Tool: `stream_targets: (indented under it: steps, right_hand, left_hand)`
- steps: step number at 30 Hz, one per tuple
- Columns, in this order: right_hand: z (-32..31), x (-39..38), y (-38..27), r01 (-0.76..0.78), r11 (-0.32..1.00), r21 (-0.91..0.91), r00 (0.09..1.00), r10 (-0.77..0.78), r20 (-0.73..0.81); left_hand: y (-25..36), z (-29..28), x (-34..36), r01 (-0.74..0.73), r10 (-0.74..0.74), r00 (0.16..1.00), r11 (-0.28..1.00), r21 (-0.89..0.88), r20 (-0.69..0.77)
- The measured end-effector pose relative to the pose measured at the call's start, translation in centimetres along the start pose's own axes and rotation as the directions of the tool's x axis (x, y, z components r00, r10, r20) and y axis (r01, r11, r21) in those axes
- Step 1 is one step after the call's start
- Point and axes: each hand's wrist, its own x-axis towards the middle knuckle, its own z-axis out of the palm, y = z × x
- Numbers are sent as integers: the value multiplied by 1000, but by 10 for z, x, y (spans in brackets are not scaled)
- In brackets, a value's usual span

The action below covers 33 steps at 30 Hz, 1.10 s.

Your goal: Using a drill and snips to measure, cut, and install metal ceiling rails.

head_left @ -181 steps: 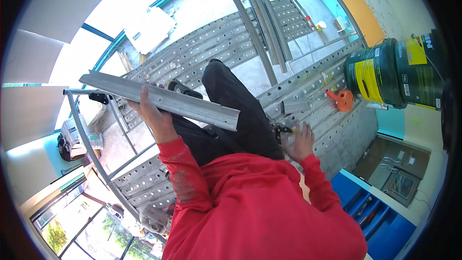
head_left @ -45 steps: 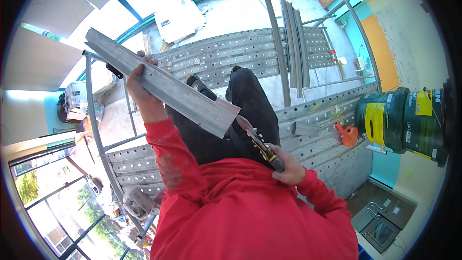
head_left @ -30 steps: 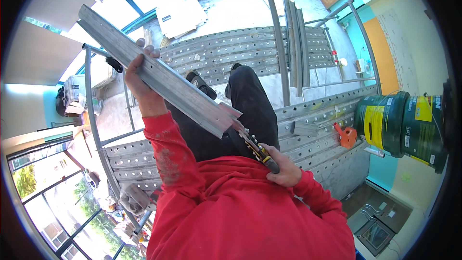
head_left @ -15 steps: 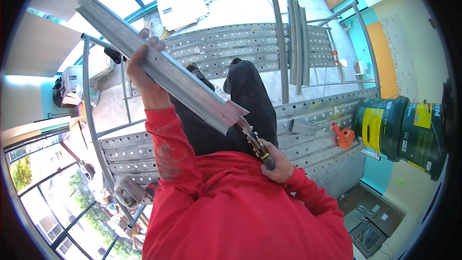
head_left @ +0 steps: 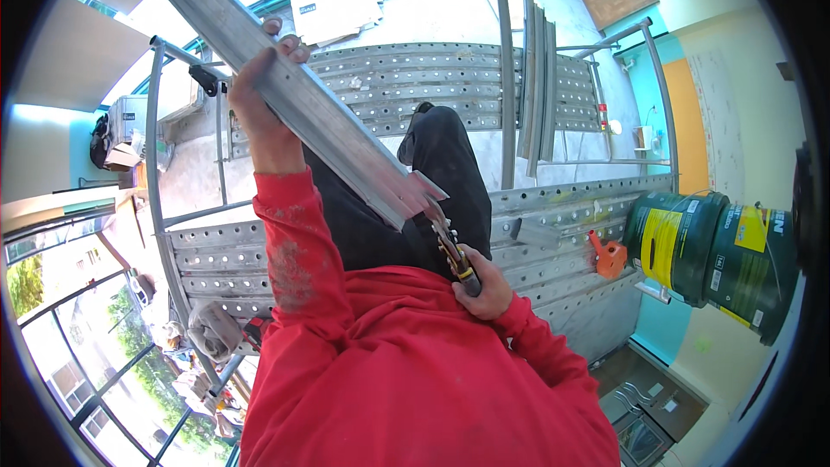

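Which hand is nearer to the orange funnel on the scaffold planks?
Right. The right hand, gripping the snips, sits just left of the orange funnel. The left hand is far up-left, holding the metal channel.

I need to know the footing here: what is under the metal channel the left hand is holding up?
Under the metal channel held by the left hand lie perforated scaffold planks and the person's dark trouser leg. The channel covers a strip of planks, and the red sleeve hides what is below it.
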Motion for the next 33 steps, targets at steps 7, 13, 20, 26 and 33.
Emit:
stream_targets:
  steps: [7, 13, 20, 26, 33]
  right_hand:
    - [2, 5, -7, 31, 999, -27, 999, -31, -14]
    - [11, 13, 3, 115, 985, -131, 987, -128, -96]
    - [13, 9, -4, 75, 989, -129, 987, -91, -129]
    - [10, 6, -26, -101, 982, -162, 989, 82, -123]
    - [4, 2, -32, -83, 992, -98, 996, 79, -47]
  left_hand:
    - [4, 6, 3, 36, -36, 999, 999, 13, -8]
    - [12, 6, 5, 38, -37, 999, 997, 69, -23]
    - [13, 8, 2, -11, 15, 999, 996, 92, -47]
    - [12, -5, -1, -14, 49, 990, 967, 255, -130]
    - [5, -7, -3, 50, -20, 982, 987, 155, -186]
